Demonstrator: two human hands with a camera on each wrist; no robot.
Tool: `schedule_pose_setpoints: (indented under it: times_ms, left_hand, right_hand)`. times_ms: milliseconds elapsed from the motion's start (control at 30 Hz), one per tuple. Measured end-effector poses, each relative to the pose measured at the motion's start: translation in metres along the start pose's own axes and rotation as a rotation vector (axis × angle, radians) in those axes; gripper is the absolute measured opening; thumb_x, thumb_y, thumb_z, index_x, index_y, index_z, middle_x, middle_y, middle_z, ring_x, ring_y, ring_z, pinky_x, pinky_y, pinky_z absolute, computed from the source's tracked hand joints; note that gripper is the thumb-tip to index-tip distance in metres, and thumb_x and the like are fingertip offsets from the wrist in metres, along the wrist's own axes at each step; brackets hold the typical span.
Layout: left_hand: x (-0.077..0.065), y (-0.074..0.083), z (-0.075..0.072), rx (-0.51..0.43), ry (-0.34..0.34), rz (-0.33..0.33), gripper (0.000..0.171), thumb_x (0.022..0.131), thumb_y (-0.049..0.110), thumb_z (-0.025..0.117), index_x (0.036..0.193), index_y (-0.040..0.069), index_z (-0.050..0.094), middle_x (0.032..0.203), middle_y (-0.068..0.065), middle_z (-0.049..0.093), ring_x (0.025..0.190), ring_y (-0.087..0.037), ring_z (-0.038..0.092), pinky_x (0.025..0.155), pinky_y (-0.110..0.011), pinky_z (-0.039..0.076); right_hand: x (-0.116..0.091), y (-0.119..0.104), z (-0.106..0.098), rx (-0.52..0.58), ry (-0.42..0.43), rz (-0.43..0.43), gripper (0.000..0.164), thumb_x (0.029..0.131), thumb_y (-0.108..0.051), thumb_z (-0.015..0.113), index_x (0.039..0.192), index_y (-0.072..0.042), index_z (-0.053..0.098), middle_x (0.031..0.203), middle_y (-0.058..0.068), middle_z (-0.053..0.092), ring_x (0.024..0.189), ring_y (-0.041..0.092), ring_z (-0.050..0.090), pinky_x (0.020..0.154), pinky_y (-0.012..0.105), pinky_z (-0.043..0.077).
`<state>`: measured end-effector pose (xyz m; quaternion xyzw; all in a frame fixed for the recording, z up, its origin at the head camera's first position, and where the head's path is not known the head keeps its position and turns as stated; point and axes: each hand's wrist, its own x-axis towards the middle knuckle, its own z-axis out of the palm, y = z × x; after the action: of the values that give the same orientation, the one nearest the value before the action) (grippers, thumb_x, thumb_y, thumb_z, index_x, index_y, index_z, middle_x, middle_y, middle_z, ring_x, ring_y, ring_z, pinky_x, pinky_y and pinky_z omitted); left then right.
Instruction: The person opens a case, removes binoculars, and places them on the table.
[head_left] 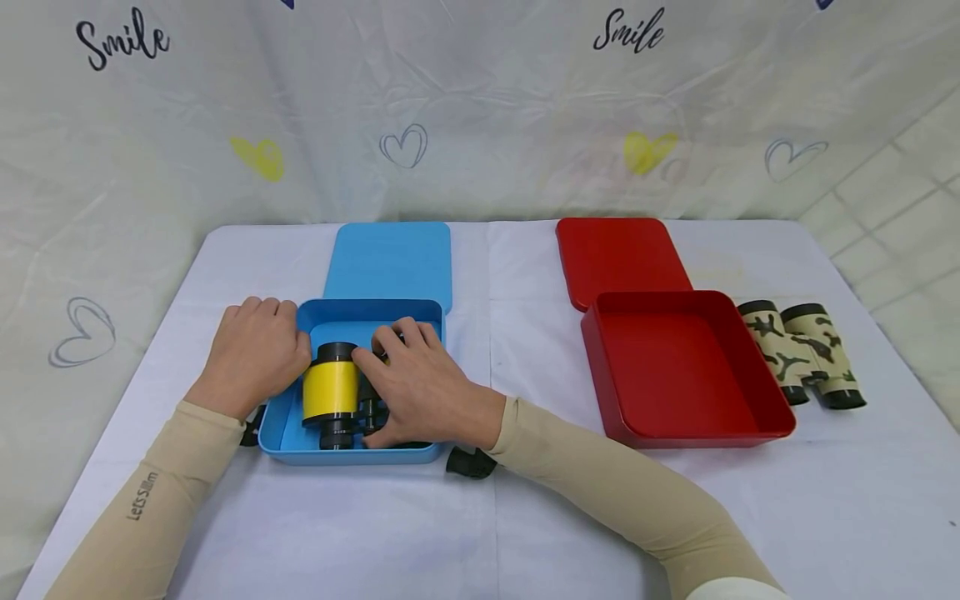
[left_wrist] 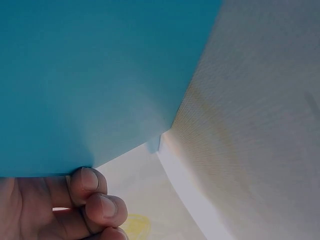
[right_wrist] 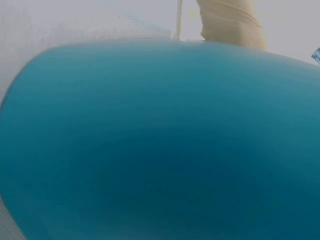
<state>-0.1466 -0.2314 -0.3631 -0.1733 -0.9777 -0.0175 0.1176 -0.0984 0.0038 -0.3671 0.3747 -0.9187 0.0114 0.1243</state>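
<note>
Binoculars with a yellow and black barrel (head_left: 331, 390) lie inside the blue box (head_left: 348, 457). My right hand (head_left: 423, 383) grips them over the right barrel and hides most of that side. On the box's left wall, my left hand (head_left: 258, 354) holds the rim. In the left wrist view its curled fingertips (left_wrist: 107, 206) show at the edge of the blue wall. Only a close blue surface (right_wrist: 160, 150) and part of a sleeve appear in the right wrist view; the right fingers are out of sight there.
Behind the blue box lies its blue lid (head_left: 390, 260). A red box (head_left: 675, 367) stands on the right, with a red lid (head_left: 618, 254) behind it. Camouflage binoculars (head_left: 802, 354) lie beside the red box. A black object (head_left: 471, 462) sits near the right forearm.
</note>
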Motion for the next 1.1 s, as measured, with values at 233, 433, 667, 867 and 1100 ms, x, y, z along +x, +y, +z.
schedule_pose_setpoints:
  times_ms: [233, 433, 667, 867, 1100]
  left_hand:
    - [0.0001, 0.0002, -0.0016, 0.005, 0.001, 0.003, 0.023, 0.092, 0.012, 0.053, 0.083, -0.007, 0.06, 0.068, -0.018, 0.056, 0.068, -0.033, 0.052, 0.062, -0.046, 0.048]
    - [-0.0003, 0.0007, -0.0016, -0.001, -0.004, -0.001, 0.023, 0.092, 0.012, 0.052, 0.084, -0.008, 0.061, 0.069, -0.018, 0.056, 0.069, -0.034, 0.052, 0.063, -0.046, 0.048]
    - [-0.0006, 0.0005, -0.0006, -0.001, 0.001, 0.002, 0.023, 0.092, 0.012, 0.053, 0.083, -0.007, 0.061, 0.068, -0.018, 0.055, 0.068, -0.033, 0.051, 0.061, -0.045, 0.046]
    - [-0.0004, 0.0012, -0.0014, -0.012, -0.018, -0.011, 0.023, 0.093, 0.013, 0.052, 0.085, -0.008, 0.061, 0.07, -0.018, 0.056, 0.069, -0.033, 0.051, 0.061, -0.044, 0.045]
    - [0.0003, 0.0013, -0.0014, -0.02, -0.026, -0.013, 0.023, 0.093, 0.012, 0.052, 0.084, -0.007, 0.06, 0.068, -0.017, 0.054, 0.068, -0.032, 0.051, 0.059, -0.042, 0.044]
  right_hand:
    - [-0.0003, -0.0004, -0.0012, -0.002, 0.01, -0.006, 0.098, 0.064, -0.084, 0.077, 0.135, -0.019, 0.057, 0.119, 0.002, 0.057, 0.119, 0.025, 0.048, 0.099, 0.041, 0.043]
    - [-0.001, -0.0012, -0.0026, -0.009, 0.021, -0.014, 0.098, 0.064, -0.083, 0.079, 0.134, -0.018, 0.057, 0.119, 0.003, 0.057, 0.119, 0.026, 0.048, 0.098, 0.042, 0.043]
    - [-0.0021, -0.0017, -0.0045, -0.018, 0.03, -0.017, 0.098, 0.064, -0.083, 0.078, 0.133, -0.017, 0.058, 0.118, 0.004, 0.056, 0.119, 0.026, 0.047, 0.097, 0.043, 0.043]
    - [-0.0031, -0.0015, -0.0066, -0.018, 0.023, -0.016, 0.098, 0.064, -0.083, 0.078, 0.133, -0.017, 0.057, 0.119, 0.004, 0.056, 0.119, 0.026, 0.047, 0.098, 0.044, 0.043]
    - [-0.0043, -0.001, -0.0095, -0.016, 0.022, -0.02, 0.099, 0.063, -0.083, 0.079, 0.133, -0.016, 0.058, 0.118, 0.004, 0.056, 0.119, 0.026, 0.047, 0.097, 0.043, 0.043]
